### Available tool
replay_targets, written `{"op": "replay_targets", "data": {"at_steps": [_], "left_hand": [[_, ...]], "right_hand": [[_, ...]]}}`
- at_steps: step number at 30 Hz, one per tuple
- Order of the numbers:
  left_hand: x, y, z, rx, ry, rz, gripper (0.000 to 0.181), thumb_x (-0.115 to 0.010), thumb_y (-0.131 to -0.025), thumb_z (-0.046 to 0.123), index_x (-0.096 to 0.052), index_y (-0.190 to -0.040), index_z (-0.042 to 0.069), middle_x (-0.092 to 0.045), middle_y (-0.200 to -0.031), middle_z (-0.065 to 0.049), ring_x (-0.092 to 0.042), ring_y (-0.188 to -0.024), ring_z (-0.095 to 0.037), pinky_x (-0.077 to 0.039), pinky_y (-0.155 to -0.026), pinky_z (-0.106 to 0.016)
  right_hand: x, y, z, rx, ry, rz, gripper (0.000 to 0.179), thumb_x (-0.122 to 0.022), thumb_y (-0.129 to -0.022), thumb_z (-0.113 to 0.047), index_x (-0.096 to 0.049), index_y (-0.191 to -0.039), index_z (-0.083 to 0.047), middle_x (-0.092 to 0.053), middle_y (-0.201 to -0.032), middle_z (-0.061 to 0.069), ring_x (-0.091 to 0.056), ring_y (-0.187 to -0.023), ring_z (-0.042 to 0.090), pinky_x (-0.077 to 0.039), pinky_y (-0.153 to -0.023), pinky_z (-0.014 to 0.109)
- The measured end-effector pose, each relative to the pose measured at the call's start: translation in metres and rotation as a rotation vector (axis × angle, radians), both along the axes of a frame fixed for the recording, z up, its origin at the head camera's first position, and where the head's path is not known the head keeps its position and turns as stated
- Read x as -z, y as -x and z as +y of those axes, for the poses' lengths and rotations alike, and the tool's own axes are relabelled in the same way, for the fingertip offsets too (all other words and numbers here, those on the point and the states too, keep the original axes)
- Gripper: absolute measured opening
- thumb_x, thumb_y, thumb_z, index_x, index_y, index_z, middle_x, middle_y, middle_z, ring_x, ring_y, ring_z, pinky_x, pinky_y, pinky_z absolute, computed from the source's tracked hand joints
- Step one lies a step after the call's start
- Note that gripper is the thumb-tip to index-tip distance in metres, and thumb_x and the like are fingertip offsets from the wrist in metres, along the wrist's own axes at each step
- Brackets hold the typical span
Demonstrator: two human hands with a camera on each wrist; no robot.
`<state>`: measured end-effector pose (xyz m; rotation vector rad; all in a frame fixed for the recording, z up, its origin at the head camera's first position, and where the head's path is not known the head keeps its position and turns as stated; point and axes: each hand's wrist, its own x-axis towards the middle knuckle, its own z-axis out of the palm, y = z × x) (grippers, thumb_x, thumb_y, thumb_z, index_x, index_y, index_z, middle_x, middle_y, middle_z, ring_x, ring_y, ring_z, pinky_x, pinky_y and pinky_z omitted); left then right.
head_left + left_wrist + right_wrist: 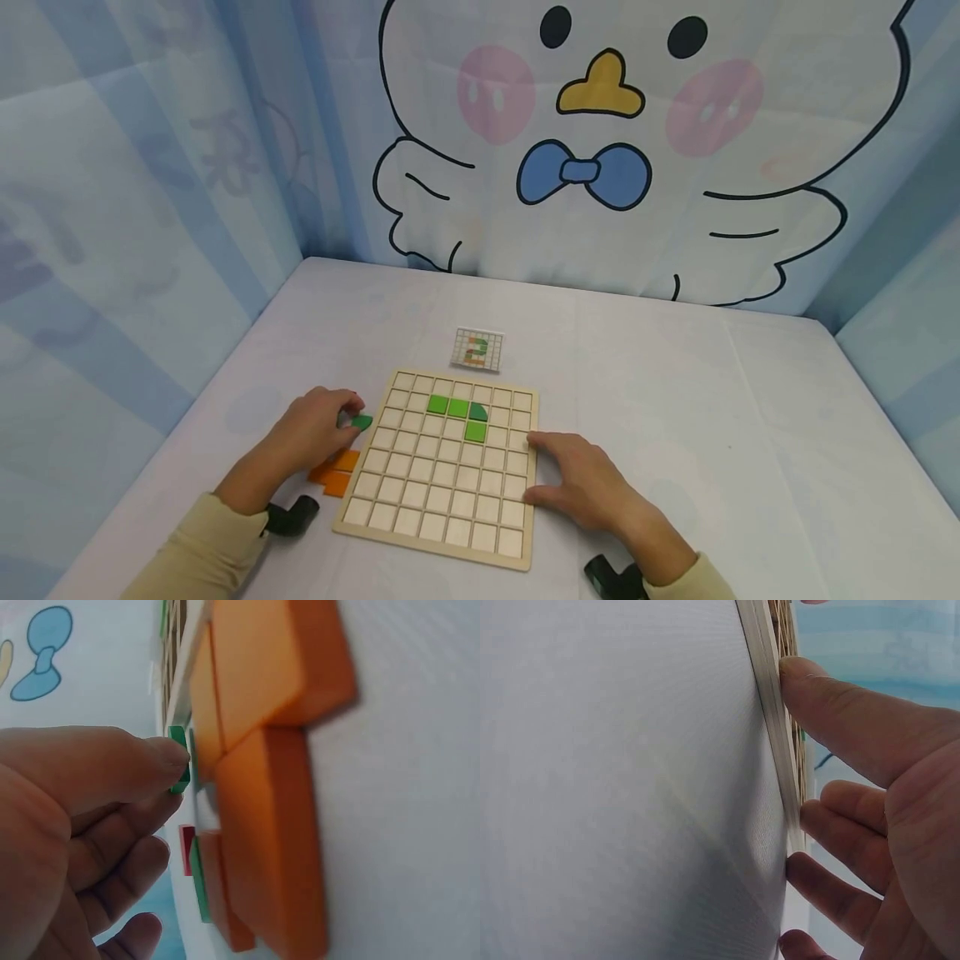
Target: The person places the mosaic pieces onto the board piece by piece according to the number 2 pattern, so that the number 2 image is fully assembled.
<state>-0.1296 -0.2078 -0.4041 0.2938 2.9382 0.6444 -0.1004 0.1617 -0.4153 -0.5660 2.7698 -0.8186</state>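
My left hand (311,427) is just left of the wooden grid board (431,546), pinching a small dark green tile (178,759) between thumb and fingers. On the board lie light green square tiles (458,407) in a row, a dark green tile (478,412) with a rounded corner at the row's right end, and another light green square (476,431) below it. Thumb and fingertips of my right hand (588,482) touch the board's right edge. Orange tiles (339,483) lie below my left hand, beside the board.
Behind the board lies a small card (477,348) printed with a grid and a coloured figure. A red piece (187,850) and a green piece (200,879) lie near the orange ones. Printed curtains (585,242) surround the white table (675,400).
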Motion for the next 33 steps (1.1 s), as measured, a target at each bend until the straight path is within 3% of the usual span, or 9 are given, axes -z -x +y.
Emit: {"op": "replay_targets", "data": {"at_steps": [9,17,23,25,33], "left_hand": [[-0.006,-0.002,0.013,-0.018,-0.018,-0.008,0.027,-0.074,-0.089,0.016,-0.070,-0.113,0.004,-0.064,-0.107,-0.008,-0.057,-0.102,-0.029,-0.051,-0.088,-0.048],[-0.017,-0.008,0.032,0.117,-0.012,0.075,0.024,-0.077,-0.088,0.018,-0.071,-0.109,0.006,-0.067,-0.100,-0.002,-0.059,-0.097,-0.025,-0.050,-0.085,-0.045],[-0.018,-0.007,0.051,0.221,-0.011,0.138,0.021,-0.080,-0.086,0.017,-0.072,-0.103,0.006,-0.069,-0.095,0.001,-0.059,-0.092,-0.021,-0.051,-0.077,-0.036],[-0.018,-0.006,0.058,0.254,-0.014,0.154,0.020,-0.080,-0.086,0.017,-0.072,-0.102,0.007,-0.069,-0.095,0.001,-0.059,-0.093,-0.022,-0.050,-0.079,-0.038],[-0.014,-0.002,0.085,0.287,-0.009,0.139,0.019,-0.079,-0.087,0.020,-0.074,-0.102,0.009,-0.070,-0.096,0.002,-0.061,-0.095,-0.021,-0.049,-0.086,-0.043]], "right_hand": [[0.000,-0.001,0.000,0.011,-0.007,-0.005,0.071,-0.084,-0.080,-0.038,-0.058,-0.136,-0.003,-0.058,-0.136,0.011,-0.049,-0.131,0.033,-0.037,-0.108,0.053],[0.001,0.000,0.001,-0.003,0.000,0.006,0.070,-0.083,-0.081,-0.038,-0.058,-0.136,-0.002,-0.059,-0.136,0.012,-0.050,-0.130,0.034,-0.037,-0.107,0.054],[0.000,0.000,0.001,-0.013,0.003,0.016,0.069,-0.083,-0.081,-0.036,-0.058,-0.136,-0.002,-0.059,-0.135,0.012,-0.050,-0.130,0.034,-0.037,-0.107,0.054],[0.000,0.000,0.001,-0.013,0.000,0.018,0.069,-0.083,-0.081,-0.036,-0.058,-0.136,-0.001,-0.059,-0.135,0.012,-0.050,-0.130,0.034,-0.037,-0.107,0.054],[0.000,0.000,0.001,-0.013,0.001,0.021,0.069,-0.083,-0.081,-0.036,-0.059,-0.135,-0.002,-0.059,-0.135,0.012,-0.050,-0.130,0.035,-0.038,-0.106,0.054]]}}
